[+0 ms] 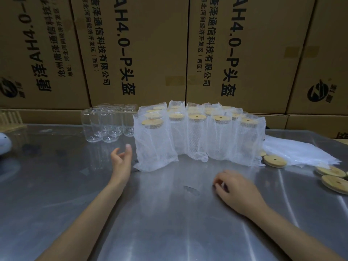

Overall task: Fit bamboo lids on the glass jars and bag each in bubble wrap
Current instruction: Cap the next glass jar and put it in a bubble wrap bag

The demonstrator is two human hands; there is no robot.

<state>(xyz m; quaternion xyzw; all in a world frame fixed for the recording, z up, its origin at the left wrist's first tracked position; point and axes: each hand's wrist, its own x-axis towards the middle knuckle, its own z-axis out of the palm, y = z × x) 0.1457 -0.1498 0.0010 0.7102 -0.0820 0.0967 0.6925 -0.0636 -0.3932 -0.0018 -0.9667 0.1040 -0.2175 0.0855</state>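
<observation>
Several empty glass jars [105, 125] stand in a cluster at the back left of the steel table [169, 213]. To their right, several lidded jars in bubble wrap bags [197, 136] stand in rows. My left hand [121, 161] hovers open between the bare jars and the nearest bagged jar [153, 144], touching neither. My right hand [233, 189] rests on the table in front of the bagged rows, fingers loosely curled, holding nothing that I can see. Loose bamboo lids [275, 161] lie at the right, beside a pile of flat bubble wrap bags [301, 153].
Tall cardboard boxes [143, 49] wall off the back of the table. A white rounded object [4, 144] sits at the left edge, with a pale wooden rack [10, 119] behind it. More lids [334, 180] lie near the right edge.
</observation>
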